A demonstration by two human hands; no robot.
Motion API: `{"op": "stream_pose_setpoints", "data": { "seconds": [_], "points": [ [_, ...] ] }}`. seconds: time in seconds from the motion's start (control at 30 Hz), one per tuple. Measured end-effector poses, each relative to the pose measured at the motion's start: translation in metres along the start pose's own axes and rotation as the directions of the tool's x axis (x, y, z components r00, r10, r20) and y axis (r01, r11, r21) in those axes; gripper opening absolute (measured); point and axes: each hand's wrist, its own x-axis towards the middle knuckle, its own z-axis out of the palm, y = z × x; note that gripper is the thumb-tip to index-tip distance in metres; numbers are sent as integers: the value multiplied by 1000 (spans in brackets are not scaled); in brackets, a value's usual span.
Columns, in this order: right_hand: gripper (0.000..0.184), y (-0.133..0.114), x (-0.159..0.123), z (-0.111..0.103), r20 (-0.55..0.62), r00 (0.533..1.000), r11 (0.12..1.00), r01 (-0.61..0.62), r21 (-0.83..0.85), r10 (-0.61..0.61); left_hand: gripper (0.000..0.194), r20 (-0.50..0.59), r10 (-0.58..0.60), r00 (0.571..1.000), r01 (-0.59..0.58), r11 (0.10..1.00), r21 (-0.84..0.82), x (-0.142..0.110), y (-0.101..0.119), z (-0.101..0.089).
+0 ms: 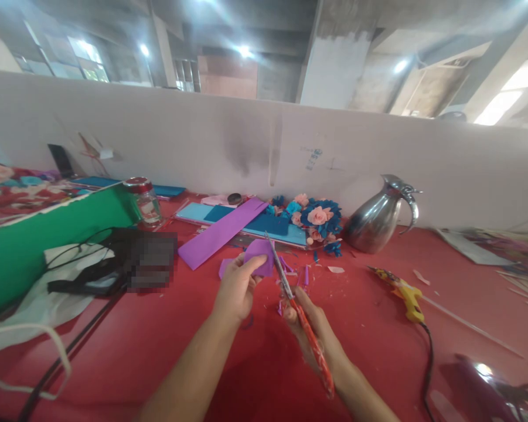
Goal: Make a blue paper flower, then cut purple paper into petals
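Note:
Between the thumb and fingers of my left hand is a piece of purple paper, held up above the red table. My right hand grips a pair of scissors with red-wrapped handles. The blades point away from me and lie along the right edge of the purple piece. Whether they are parted is hard to make out. Purple offcuts lie on the table just beyond the scissors. A long purple strip rests across blue sheets behind my left hand.
Pink and blue paper flowers lie at the back beside a metal jug. A yellow glue gun with a black cord is on the right. On the left stand a glass jar and a green panel, with cables nearby.

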Motion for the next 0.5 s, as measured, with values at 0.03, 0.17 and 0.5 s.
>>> {"op": "stream_pose_setpoints", "data": {
  "seconds": [0.03,0.17,0.5],
  "points": [
    [33,1,0,0,-8,1000,1000,-9,13,9,20,-1,-3,1000,3,1000,-11,0,1,1],
    [35,2,-1,2,1,1000,1000,-21,10,21,21,-8,-12,1000,11,999,-34,-1,3,2],
    [36,-9,-1,0,36,999,995,-15,-94,19,21,-56,-19,998,17,999,-42,0,5,3]
  ]
}}
